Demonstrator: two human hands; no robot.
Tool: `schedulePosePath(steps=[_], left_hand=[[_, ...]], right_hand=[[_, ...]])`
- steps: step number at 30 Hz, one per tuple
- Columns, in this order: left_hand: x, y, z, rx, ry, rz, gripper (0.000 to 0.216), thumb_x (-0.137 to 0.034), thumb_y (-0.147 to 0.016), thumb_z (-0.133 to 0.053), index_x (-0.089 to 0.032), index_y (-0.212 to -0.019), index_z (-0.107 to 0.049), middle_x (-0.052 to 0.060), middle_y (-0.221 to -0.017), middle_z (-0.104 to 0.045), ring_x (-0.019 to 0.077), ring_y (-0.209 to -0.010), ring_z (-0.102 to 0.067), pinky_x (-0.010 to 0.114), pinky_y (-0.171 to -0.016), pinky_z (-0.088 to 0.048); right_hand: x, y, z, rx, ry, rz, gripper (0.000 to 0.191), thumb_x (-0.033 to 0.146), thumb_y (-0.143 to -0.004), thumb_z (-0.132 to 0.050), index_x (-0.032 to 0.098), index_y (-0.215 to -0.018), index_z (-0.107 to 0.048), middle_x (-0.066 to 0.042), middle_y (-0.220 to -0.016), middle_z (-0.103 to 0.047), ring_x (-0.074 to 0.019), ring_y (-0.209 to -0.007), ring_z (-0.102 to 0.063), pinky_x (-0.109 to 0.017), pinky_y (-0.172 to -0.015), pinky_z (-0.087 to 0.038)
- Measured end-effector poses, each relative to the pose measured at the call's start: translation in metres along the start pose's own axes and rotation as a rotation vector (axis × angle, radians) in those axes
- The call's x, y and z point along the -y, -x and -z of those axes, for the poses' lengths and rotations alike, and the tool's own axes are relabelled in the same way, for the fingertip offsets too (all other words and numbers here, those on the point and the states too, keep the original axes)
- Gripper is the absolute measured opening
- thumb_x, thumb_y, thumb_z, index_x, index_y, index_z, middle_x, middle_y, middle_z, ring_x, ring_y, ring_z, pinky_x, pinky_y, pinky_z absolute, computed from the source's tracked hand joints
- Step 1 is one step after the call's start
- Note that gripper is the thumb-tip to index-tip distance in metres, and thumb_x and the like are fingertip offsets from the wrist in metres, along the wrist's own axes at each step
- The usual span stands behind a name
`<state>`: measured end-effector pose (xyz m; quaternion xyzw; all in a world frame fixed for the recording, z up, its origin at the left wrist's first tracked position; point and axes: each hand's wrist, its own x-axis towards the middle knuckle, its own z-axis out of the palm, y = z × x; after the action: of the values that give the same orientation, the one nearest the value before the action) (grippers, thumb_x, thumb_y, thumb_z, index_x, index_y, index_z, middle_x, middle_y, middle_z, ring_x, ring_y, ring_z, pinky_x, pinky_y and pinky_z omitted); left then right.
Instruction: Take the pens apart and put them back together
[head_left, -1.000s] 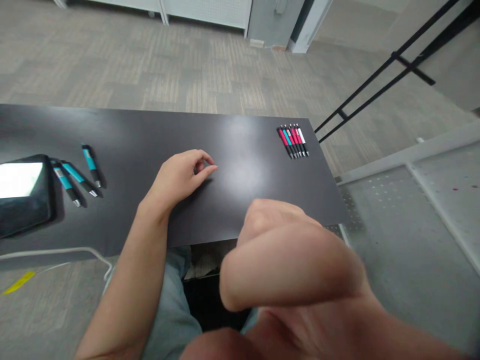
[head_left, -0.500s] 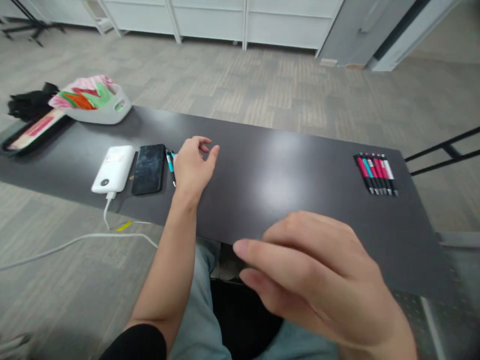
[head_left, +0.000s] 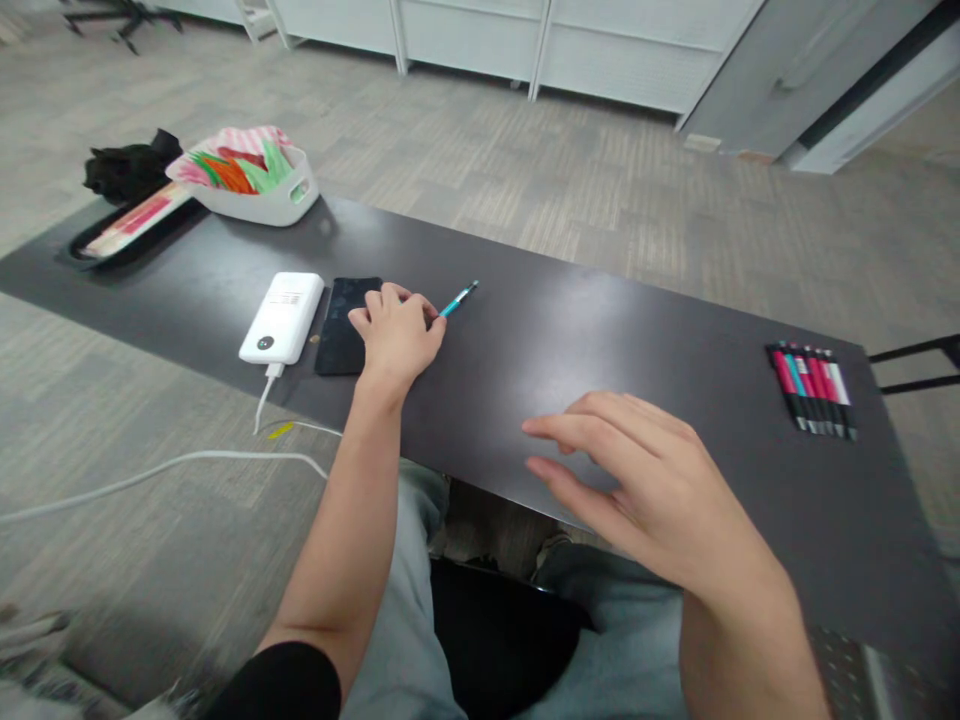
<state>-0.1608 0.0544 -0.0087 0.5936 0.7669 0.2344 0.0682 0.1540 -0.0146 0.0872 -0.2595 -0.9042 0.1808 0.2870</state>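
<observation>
My left hand (head_left: 397, 335) is closed on a teal pen (head_left: 459, 299) between thumb and fingers. One end of the pen points to the far right; the rest is hidden by the hand. Beneath its spread outer fingers lies a black phone (head_left: 341, 345), partly covered. My right hand (head_left: 637, 460) hovers over the front edge of the dark table (head_left: 525, 330), thumb and fingers apart, with nothing between them. Several pens (head_left: 814, 390), pink, teal and white with black parts, lie side by side at the table's right end.
Left of the phone lies a white power bank (head_left: 285, 315) with a white cable (head_left: 259, 415) hanging off the front edge. A white basket (head_left: 262, 205) holding colourful cloth, a black tray (head_left: 101, 255) and a black bundle (head_left: 127, 170) occupy the far left.
My left hand has taken hold of the teal pen that lay beside the phone, and the pen now points away to the right. My right hand's thumb and fingers are wider apart. The view has shifted.
</observation>
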Motion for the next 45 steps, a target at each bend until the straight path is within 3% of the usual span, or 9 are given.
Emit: schedulePosePath(steps=[6,11,16,20,26,30,34,41,45], left_hand=[[-0.033,0.0,0.01,0.331,0.585,-0.23,0.019,-0.051,-0.103,-0.085,-0.032,-0.106,-0.085,0.008,-0.113,-0.093,0.0372,-0.111,-0.085,0.059,-0.113,-0.063],[-0.074,0.012,0.004,0.355,0.805,-0.363,0.038,-0.07,-0.101,-0.093,-0.032,-0.1,-0.091,0.006,-0.108,-0.094,0.0338,-0.108,-0.084,0.054,-0.109,-0.066],[-0.109,0.024,-0.01,0.353,0.934,-0.336,0.059,-0.089,-0.098,-0.091,-0.031,-0.108,-0.09,0.009,-0.115,-0.094,0.0329,-0.108,-0.084,0.054,-0.108,-0.066],[-0.127,0.031,-0.025,0.413,1.099,-0.283,0.066,-0.092,-0.106,-0.077,-0.032,-0.131,-0.088,0.01,-0.13,-0.092,0.0321,-0.117,-0.085,0.053,-0.11,-0.065],[-0.152,0.042,-0.051,0.515,1.362,-0.259,0.057,-0.086,-0.109,-0.082,-0.035,-0.133,-0.089,0.01,-0.13,-0.093,0.0301,-0.124,-0.084,0.046,-0.096,-0.068],[-0.176,0.055,-0.069,0.31,1.528,-0.093,0.047,-0.083,-0.103,-0.094,-0.037,-0.104,-0.091,0.003,-0.116,-0.093,0.0238,-0.096,-0.081,0.039,-0.082,-0.066],[-0.191,0.063,-0.079,0.189,1.574,0.023,0.037,-0.075,-0.098,-0.103,-0.039,-0.099,-0.096,0.0,-0.114,-0.095,0.0194,-0.088,-0.081,0.034,-0.079,-0.064],[-0.188,0.058,-0.078,0.235,1.635,0.071,0.033,-0.065,-0.087,-0.114,-0.038,-0.097,-0.099,0.002,-0.112,-0.095,0.019,-0.088,-0.087,0.035,-0.087,-0.074],[-0.184,0.054,-0.077,0.273,1.639,0.094,0.039,-0.064,-0.078,-0.119,-0.034,-0.09,-0.096,0.001,-0.11,-0.094,0.0207,-0.089,-0.09,0.039,-0.094,-0.079]], right_hand=[[-0.024,0.009,-0.001,-0.207,0.173,-0.186,0.03,0.033,-0.112,-0.084,0.044,-0.14,-0.084,-0.01,-0.122,-0.09,-0.041,-0.105,-0.08,-0.06,-0.09,-0.058],[-0.052,0.017,-0.012,-0.22,0.242,-0.325,0.036,0.044,-0.116,-0.08,0.043,-0.151,-0.08,-0.014,-0.149,-0.088,-0.0483,-0.134,-0.076,-0.067,-0.11,-0.053],[-0.077,0.028,-0.014,-0.181,-0.092,-0.472,0.02,0.052,-0.122,-0.066,0.041,-0.127,-0.082,-0.007,-0.118,-0.089,-0.0369,-0.105,-0.078,-0.053,-0.094,-0.057],[-0.08,0.035,-0.013,-0.22,-0.631,-0.677,0.043,0.08,-0.116,-0.072,0.039,-0.11,-0.083,0.002,-0.077,-0.055,-0.0238,-0.063,-0.047,-0.04,-0.061,-0.04],[-0.074,0.043,-0.021,-0.175,-1.018,-0.792,0.055,0.086,-0.098,-0.09,0.035,-0.09,-0.074,0.007,-0.072,-0.029,-0.0175,-0.059,-0.019,-0.037,-0.056,-0.024],[-0.078,0.048,-0.026,-0.367,-0.72,-0.762,0.051,0.083,-0.107,-0.081,0.034,-0.093,-0.073,0.003,-0.073,-0.043,-0.0215,-0.063,-0.036,-0.038,-0.061,-0.035],[-0.084,0.052,-0.025,-0.484,-0.323,-0.656,0.034,0.064,-0.114,-0.076,0.033,-0.099,-0.076,-0.003,-0.087,-0.071,-0.028,-0.081,-0.064,-0.042,-0.082,-0.053],[-0.093,0.061,-0.023,-0.544,-0.219,-0.627,0.033,0.063,-0.12,-0.064,0.035,-0.104,-0.073,-0.004,-0.094,-0.078,-0.0308,-0.09,-0.075,-0.045,-0.089,-0.06],[-0.096,0.062,-0.022,-0.553,-0.243,-0.612,0.021,0.055,-0.113,-0.076,0.037,-0.115,-0.067,-0.002,-0.095,-0.079,-0.0298,-0.083,-0.072,-0.045,-0.086,-0.06]])
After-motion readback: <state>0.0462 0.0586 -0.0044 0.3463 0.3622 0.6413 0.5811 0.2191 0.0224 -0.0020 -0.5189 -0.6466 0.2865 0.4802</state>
